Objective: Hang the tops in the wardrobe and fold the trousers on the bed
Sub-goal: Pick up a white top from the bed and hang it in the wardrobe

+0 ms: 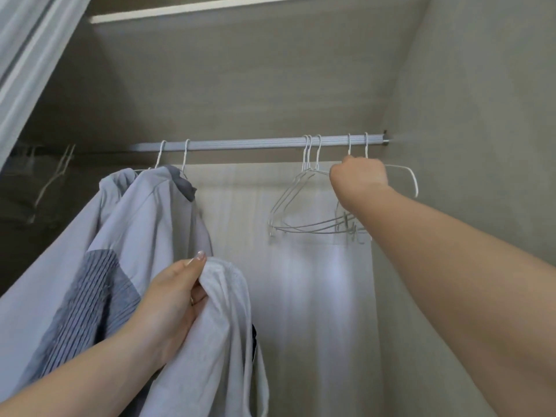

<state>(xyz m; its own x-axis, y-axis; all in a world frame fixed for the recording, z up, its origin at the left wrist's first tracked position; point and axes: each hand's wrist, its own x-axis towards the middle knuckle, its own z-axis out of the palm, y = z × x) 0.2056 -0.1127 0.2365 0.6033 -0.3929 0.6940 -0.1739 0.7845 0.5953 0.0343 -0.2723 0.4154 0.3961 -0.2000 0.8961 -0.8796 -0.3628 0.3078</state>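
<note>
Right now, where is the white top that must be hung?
In the head view the white top is low and left of centre, gripped by the left hand, just right of the grey shirts hanging on the rail.

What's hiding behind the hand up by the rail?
The right hand grips a white wire hanger on the rail. Its neck is covered by the fingers; one shoulder pokes out.

Pale wood-grain wardrobe walls (469,85) under a white shelf (180,13), softly lit.
</note>
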